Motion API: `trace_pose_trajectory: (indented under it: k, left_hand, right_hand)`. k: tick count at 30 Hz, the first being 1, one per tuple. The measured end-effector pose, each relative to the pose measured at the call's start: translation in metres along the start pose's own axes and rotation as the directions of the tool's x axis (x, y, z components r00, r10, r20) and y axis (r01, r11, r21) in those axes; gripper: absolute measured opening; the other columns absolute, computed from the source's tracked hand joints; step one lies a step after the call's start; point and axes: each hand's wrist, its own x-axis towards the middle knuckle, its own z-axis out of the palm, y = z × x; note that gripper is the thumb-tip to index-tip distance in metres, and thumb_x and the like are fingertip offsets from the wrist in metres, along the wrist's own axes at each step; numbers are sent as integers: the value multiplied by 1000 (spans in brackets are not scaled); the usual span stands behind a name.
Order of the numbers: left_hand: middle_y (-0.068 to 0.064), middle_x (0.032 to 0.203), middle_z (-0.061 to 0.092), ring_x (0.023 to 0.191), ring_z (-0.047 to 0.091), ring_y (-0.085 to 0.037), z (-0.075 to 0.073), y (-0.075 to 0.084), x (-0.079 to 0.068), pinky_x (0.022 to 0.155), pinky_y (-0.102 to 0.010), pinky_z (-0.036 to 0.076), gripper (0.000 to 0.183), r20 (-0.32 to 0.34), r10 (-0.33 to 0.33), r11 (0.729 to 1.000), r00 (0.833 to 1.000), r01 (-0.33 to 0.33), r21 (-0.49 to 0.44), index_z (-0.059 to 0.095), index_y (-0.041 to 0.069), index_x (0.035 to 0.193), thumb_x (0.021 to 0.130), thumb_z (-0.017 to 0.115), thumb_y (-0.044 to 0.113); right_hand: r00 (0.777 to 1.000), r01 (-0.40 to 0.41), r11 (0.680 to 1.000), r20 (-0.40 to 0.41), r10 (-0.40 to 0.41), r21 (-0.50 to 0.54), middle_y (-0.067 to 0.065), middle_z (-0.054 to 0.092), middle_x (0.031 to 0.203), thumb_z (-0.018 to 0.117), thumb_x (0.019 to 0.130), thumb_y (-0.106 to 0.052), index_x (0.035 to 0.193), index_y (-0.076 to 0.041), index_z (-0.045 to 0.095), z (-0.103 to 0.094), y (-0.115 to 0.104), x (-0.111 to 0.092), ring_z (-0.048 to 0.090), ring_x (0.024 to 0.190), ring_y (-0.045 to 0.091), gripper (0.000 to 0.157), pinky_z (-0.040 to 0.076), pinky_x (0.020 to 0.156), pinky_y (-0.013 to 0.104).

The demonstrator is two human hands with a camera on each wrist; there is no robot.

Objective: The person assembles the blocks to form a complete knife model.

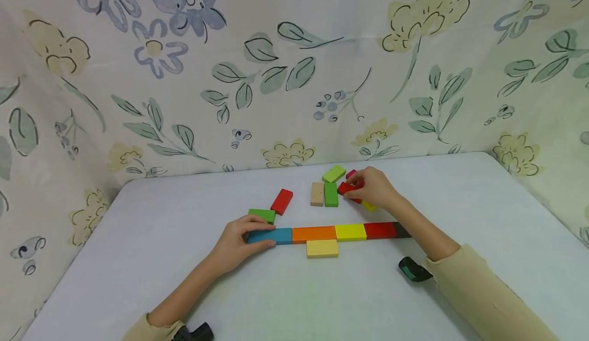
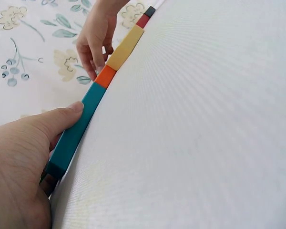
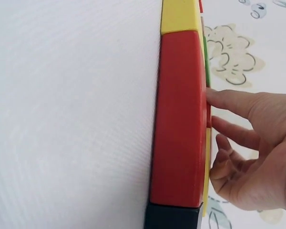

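Observation:
My left hand (image 1: 234,244) grips the left end of a blue block (image 1: 280,235), thumb along its near side and fingers at the far side. This block begins a straight row: an orange block (image 1: 314,234), a yellow block (image 1: 350,232), a red block (image 3: 178,119) and a black block (image 1: 402,230), partly behind my right forearm. Beyond the row, my right hand (image 1: 375,190) pinches another red block (image 1: 348,189) between thumb and fingers. In the right wrist view the row hides most of that pinched block. A pale yellow block (image 1: 322,249) lies against the row's near side.
Near the right hand lie a light green block (image 1: 333,173), a tan block (image 1: 317,194), a green block (image 1: 331,195) and a partly hidden yellow block (image 1: 368,205). Behind the left hand are another green block (image 1: 262,215) and a slanted red block (image 1: 282,201). Floral cloth (image 1: 276,116) hangs behind the table.

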Motion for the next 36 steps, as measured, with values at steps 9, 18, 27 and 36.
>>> trace_pose_trajectory:
  k: [9, 18, 27, 36]
  left_hand:
    - [0, 115, 72, 111, 62, -21, 0, -2, 0, 92, -20, 55, 29, 0, 6, 1000, 1000, -6, -1, 82, 12, 116, 88, 87, 15]
    - [-1, 113, 72, 110, 62, -21, 0, -3, 0, 89, -19, 55, 28, -5, 8, 1000, 1000, -8, 6, 82, 12, 116, 89, 87, 16]
    - [-1, 115, 72, 112, 63, -24, 0, -3, -1, 96, -22, 55, 29, 1, 16, 1000, 1000, -16, -3, 82, 11, 117, 89, 86, 18]
    - [-1, 114, 73, 110, 63, -23, 0, -2, -1, 94, -21, 54, 29, -2, 16, 1000, 1000, -16, 3, 82, 11, 117, 89, 87, 18]
  right_hand:
    - [1000, -14, 1000, -11, 13, -4, 23, 63, 119, 82, 92, -15, 123, 5, 73, 0, -2, -1, 55, 113, 36, 38, 61, 87, 38]
    - [1000, 24, 1000, -17, -23, 7, 23, 67, 121, 80, 94, -14, 122, 5, 72, -7, -8, -9, 56, 117, 38, 35, 60, 95, 47]
    - [997, 79, 993, 1, -79, 89, 23, 70, 125, 78, 94, -10, 124, 3, 71, -13, -10, -18, 64, 110, 37, 34, 63, 87, 40]
    - [992, 128, 984, -3, -129, 126, 20, 71, 119, 78, 95, -10, 129, 1, 69, -16, -16, -37, 63, 104, 32, 37, 60, 78, 30]
